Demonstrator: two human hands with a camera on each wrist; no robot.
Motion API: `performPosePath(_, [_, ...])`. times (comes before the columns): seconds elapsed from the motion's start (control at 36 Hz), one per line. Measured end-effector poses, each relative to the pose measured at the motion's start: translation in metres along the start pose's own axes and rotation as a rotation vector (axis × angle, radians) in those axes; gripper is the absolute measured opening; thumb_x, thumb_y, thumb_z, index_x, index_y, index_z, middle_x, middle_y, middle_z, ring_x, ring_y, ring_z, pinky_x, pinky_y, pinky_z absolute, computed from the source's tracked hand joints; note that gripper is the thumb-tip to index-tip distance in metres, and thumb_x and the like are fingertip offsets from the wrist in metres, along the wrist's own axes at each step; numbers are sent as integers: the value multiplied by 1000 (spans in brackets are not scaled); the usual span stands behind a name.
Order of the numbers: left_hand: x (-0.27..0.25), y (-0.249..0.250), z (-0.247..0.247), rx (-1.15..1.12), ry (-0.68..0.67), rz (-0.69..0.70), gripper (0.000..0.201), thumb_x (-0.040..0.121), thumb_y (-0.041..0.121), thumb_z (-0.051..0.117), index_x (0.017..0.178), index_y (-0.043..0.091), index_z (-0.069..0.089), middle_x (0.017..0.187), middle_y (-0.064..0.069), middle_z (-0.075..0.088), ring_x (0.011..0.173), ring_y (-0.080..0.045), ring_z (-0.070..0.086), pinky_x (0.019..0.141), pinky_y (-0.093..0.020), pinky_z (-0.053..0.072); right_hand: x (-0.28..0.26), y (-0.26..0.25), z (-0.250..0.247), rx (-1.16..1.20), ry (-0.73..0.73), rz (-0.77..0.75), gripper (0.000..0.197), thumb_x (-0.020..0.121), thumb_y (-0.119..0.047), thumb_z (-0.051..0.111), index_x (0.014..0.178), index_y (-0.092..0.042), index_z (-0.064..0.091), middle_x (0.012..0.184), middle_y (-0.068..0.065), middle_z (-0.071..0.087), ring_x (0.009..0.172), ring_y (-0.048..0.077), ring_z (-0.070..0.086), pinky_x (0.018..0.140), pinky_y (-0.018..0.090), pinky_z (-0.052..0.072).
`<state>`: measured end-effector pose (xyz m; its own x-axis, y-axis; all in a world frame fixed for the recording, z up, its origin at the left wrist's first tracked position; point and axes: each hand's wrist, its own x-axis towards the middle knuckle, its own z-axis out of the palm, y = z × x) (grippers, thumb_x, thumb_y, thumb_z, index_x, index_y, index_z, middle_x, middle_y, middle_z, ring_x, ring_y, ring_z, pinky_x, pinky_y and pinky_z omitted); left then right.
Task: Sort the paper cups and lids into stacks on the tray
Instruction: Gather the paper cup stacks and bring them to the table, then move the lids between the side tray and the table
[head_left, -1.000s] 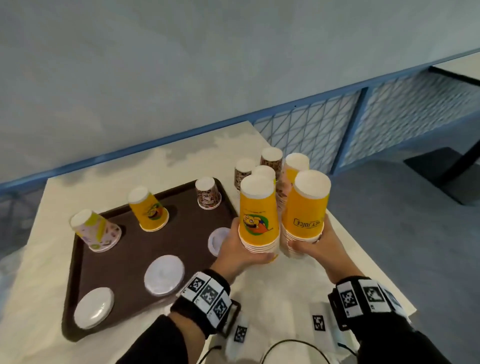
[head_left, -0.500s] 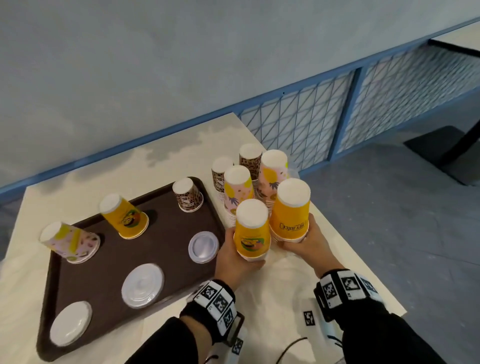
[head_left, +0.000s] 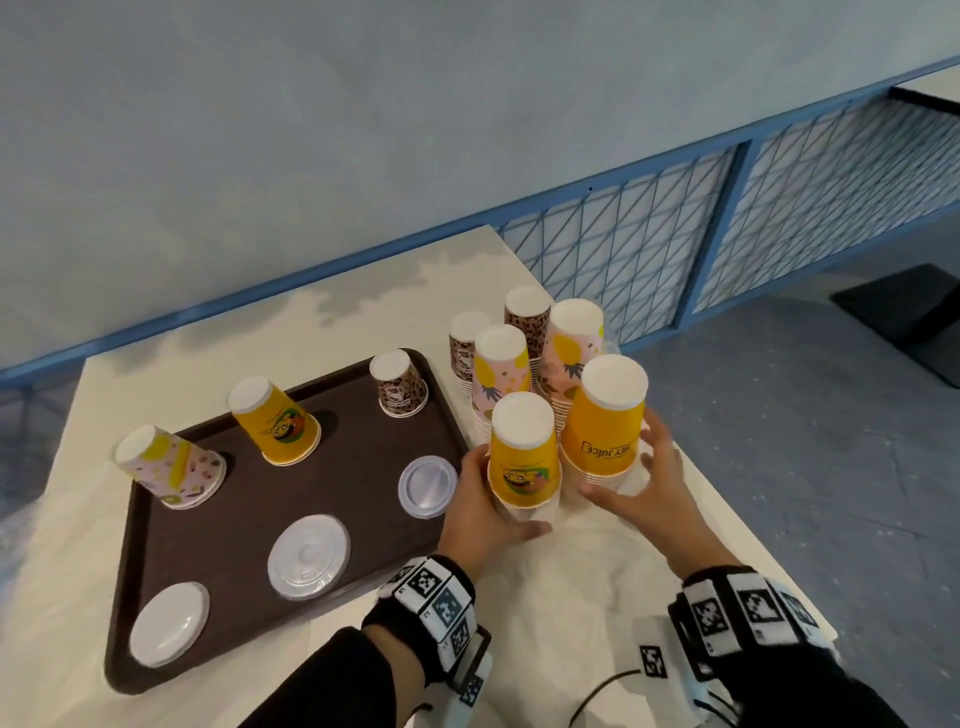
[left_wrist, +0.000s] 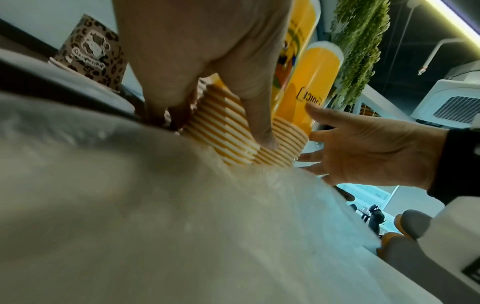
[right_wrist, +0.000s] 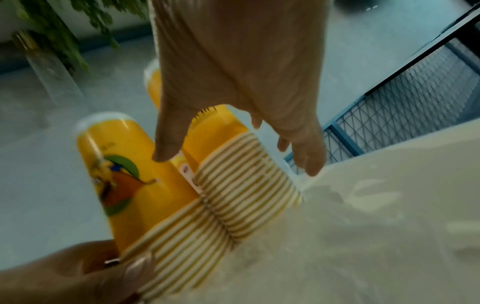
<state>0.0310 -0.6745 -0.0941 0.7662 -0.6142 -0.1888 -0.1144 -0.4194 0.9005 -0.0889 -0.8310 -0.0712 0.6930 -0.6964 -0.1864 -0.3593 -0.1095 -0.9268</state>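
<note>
White tabletop, edges running back to a blue railing. Brown tray over its left half, bearing three single upturned cups and three white lids, all well apart. Off the tray's right rim, near the tabletop's right edge, a cluster of upturned cup stacks, long axes upright. At the cluster's near side, two yellow ones: the right yellow stack, taller, and just beside it the left yellow stack, lower rims seemingly touching. Left hand curled round the left yellow stack's ribbed rims, thumb pressed across them. Right hand spread wide beside the right yellow stack, fingers straight, holding nothing; actual contact unclear. Tray straight to the left of both hands, left hand nearer: likely a short upright carry leftward over the rim.
</note>
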Motion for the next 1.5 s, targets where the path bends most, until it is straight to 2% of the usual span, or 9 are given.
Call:
performPosePath(0.06, [-8, 0, -12, -39, -3, 12, 105, 46, 32, 90, 132, 17, 32, 130, 5, 52, 121, -3, 51, 105, -27, 43, -17, -14, -4, 69, 92, -54, 108, 54, -48, 78, 143, -37, 19, 151, -3, 25, 135, 17, 33, 110, 47, 33])
performPosePath(0.11, [-20, 3, -31, -60, 27, 29, 82, 59, 22, 87, 123, 22, 36, 118, 18, 52, 110, 17, 49, 94, -2, 38, -35, -33, 0, 159, 252, -186, 87, 63, -55, 74, 137, -37, 30, 145, -7, 36, 127, 11, 42, 107, 42, 36])
performPosePath(0.17, [-28, 14, -42, -2, 92, 85, 62, 71, 20, 80, 117, 28, 39, 111, 19, 51, 106, 12, 50, 83, 7, 34, -51, -53, -4, 221, 415, -338, 66, 68, -57, 68, 125, -40, 39, 135, -9, 46, 120, 7, 49, 102, 32, 39])
performPosePath(0.25, [-46, 16, -76, 48, 221, 179, 34, 83, 26, 68, 112, 25, 50, 110, 8, 58, 102, -4, 55, 85, -9, 41, -73, -96, 14, 290, 453, -547, 42, 75, -40, 65, 111, -39, 44, 117, -15, 53, 107, 0, 53, 97, 23, 42])
performPosePath(0.56, [-138, 1, -260, 143, 804, 389, 10, 86, 29, 58, 94, 24, 55, 93, 6, 60, 84, 0, 52, 76, -9, 39, -157, -228, 181, 344, -48, -841, 24, 85, -18, 57, 103, -33, 50, 102, -2, 59, 94, 11, 58, 88, 24, 47])
performPosePath(0.67, [-185, -31, -338, 232, 1025, 322, 14, 83, 33, 53, 96, 28, 50, 92, 21, 50, 85, -1, 49, 78, -11, 37, -189, -250, 270, 329, -257, -857, 27, 85, -13, 59, 106, -29, 50, 107, -3, 58, 93, 7, 58, 84, 18, 45])
performPosePath(0.81, [-243, -98, -424, 252, 1218, 34, 31, 83, 26, 60, 109, 12, 53, 107, -2, 56, 100, -23, 52, 89, -33, 43, -225, -252, 387, 126, -613, -724, 37, 85, -16, 63, 116, -27, 47, 117, -11, 50, 101, 1, 54, 82, 2, 39])
performPosePath(1.08, [-328, -236, -517, 82, 1001, -637, 62, 83, 27, 68, 134, 6, 39, 139, -18, 41, 127, -33, 42, 106, -46, 36, -271, -181, 562, -457, -1059, -437, 67, 84, -33, 65, 139, -11, 33, 141, 9, 40, 129, 24, 44, 106, 34, 38])
performPosePath(1.5, [-328, -272, -521, 235, 537, -741, 72, 81, 31, 69, 140, 14, 33, 142, -13, 43, 132, -29, 38, 110, -37, 26, -290, -142, 615, -831, -1087, -490, 80, 73, -44, 73, 138, -16, 35, 138, 8, 45, 126, 30, 42, 103, 39, 38])
